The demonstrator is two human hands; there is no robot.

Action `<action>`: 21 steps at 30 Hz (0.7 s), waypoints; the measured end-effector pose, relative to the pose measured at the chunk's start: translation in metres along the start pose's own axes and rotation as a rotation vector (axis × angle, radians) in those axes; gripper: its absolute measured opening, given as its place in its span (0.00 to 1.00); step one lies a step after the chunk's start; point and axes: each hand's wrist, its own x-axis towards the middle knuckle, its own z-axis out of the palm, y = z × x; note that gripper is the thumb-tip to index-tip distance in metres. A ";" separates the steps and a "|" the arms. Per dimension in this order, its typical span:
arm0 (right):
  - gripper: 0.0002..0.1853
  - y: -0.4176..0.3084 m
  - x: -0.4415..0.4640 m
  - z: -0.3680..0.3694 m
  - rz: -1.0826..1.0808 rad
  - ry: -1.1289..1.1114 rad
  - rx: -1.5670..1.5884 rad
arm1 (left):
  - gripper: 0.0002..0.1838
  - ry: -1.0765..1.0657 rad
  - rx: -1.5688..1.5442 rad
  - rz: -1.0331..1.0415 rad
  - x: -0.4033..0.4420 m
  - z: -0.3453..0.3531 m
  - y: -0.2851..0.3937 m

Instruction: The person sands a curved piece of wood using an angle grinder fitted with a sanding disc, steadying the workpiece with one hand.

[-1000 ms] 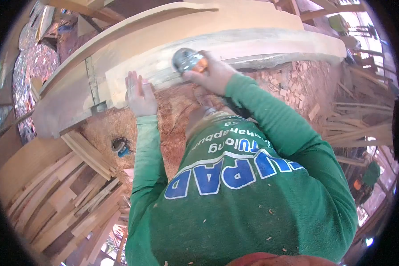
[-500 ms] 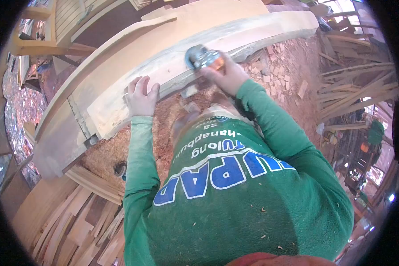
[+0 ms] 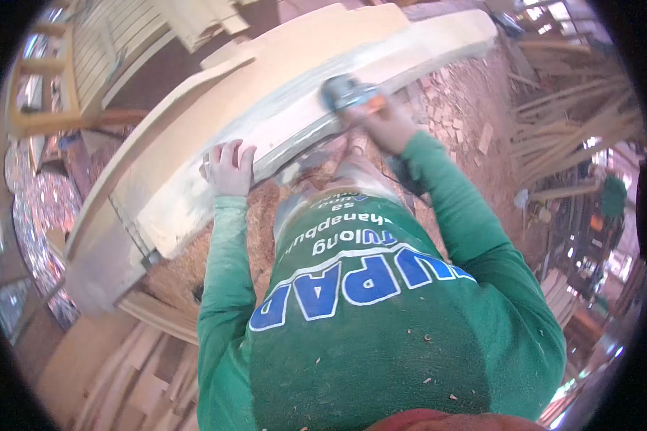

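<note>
A long curved wooden piece runs diagonally across the upper part of the view, pale with grey patches. My right hand is wrapped round a power tool with a round metallic head and an orange part, blurred by motion, held against the wood's surface. My left hand rests on the near edge of the same wood, fingers apart and slightly bent, with no object in it. A dark joint line crosses the wood to the left of that hand.
Wood strips lie stacked at the lower left, with more long strips at the right. Small wood chips cover the ground beyond my right arm. A wooden frame stands at the upper left.
The view has turned, so the wood lies more steeply. My right hand and the tool have moved right along it. My left hand has gone from flat fingers to bent ones at the edge.
</note>
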 end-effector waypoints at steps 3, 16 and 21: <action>0.54 -0.060 -0.010 0.020 0.138 -0.176 -0.171 | 0.25 -0.051 -0.105 0.127 0.008 0.017 0.017; 0.57 0.054 0.054 -0.160 0.224 0.154 -0.143 | 0.26 -0.165 -0.075 0.338 0.052 0.049 0.125; 0.57 0.082 0.071 -0.208 0.224 0.184 0.030 | 0.32 -0.160 -0.017 0.290 0.059 0.059 0.140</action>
